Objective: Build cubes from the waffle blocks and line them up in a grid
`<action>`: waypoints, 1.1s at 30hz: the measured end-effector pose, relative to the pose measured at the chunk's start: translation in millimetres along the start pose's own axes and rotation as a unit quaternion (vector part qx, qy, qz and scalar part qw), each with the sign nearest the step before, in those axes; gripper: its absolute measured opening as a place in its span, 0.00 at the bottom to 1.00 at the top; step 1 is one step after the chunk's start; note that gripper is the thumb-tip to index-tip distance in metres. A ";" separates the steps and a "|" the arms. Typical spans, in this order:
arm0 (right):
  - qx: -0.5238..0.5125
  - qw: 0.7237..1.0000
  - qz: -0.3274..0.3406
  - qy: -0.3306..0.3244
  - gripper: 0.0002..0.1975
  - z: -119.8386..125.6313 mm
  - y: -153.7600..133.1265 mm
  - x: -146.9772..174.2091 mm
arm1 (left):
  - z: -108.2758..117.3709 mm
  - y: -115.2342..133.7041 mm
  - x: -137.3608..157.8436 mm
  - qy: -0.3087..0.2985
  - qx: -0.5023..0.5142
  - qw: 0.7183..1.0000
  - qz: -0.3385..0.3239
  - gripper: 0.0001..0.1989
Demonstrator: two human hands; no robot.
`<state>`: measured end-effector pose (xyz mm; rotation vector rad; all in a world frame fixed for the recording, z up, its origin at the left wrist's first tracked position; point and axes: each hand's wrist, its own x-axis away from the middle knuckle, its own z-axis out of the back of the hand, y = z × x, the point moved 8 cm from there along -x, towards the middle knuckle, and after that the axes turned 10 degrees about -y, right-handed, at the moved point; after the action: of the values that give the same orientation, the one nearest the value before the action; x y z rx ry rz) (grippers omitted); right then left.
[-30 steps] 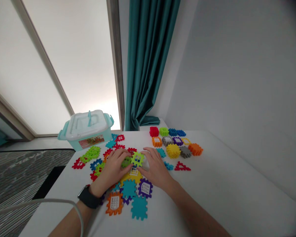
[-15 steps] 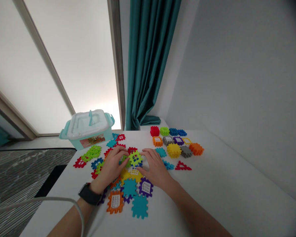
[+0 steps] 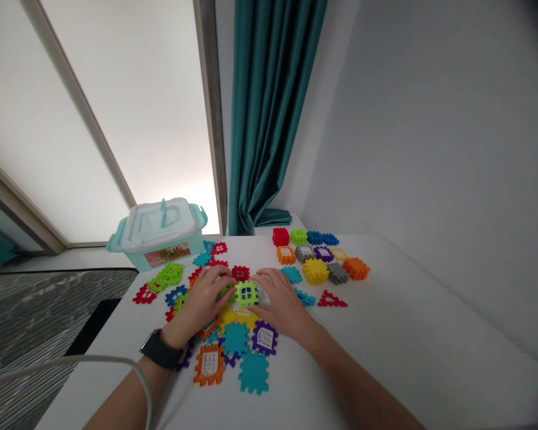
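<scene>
A lime-green interlocking block with a window grid (image 3: pixel 246 285) stands between my hands, over the middle of a spread of loose pieces. My left hand (image 3: pixel 206 295), a dark watch on its wrist, has fingers and thumb curled at the block's left side; another lime piece shows partly under those fingers. My right hand (image 3: pixel 281 301) holds the block's right side, fingers near its top and thumb near its bottom corner. Just below lie yellow pieces (image 3: pixel 228 316), a teal square (image 3: pixel 235 339) and a purple window piece (image 3: pixel 265 338). The exact finger contact is partly hidden.
A lidded light-teal tub (image 3: pixel 161 233) stands at the back left. Sorted stacks, including a yellow stack (image 3: pixel 315 272) and an orange stack (image 3: pixel 356 269), sit at the back right near a red triangle (image 3: pixel 332 299). A pale cable (image 3: pixel 112 360) crosses the lower left.
The lime-green block has turned from a tilted angle to square and upright, and has lowered slightly. Both hands stay around it, almost in the same place.
</scene>
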<state>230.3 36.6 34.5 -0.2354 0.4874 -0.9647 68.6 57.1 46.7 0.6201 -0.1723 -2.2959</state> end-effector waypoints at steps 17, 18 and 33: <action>0.011 0.999 0.012 0.037 0.27 9.5 -0.9 1.2 | 3.0 5.0 1.4 0.003 -0.013 1.000 -0.001 0.22; 0.016 0.999 0.014 0.038 0.27 10.7 -0.6 1.4 | 4.3 4.7 1.6 0.007 -0.014 1.000 -0.002 0.21; 0.048 0.995 0.045 0.068 0.18 15.1 -0.6 3.4 | 6.6 5.1 3.3 0.017 -0.030 0.999 -0.019 0.22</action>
<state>239.0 33.1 47.0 -0.0593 0.5703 -0.9167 66.5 50.8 52.7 0.6364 -0.0766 -2.3165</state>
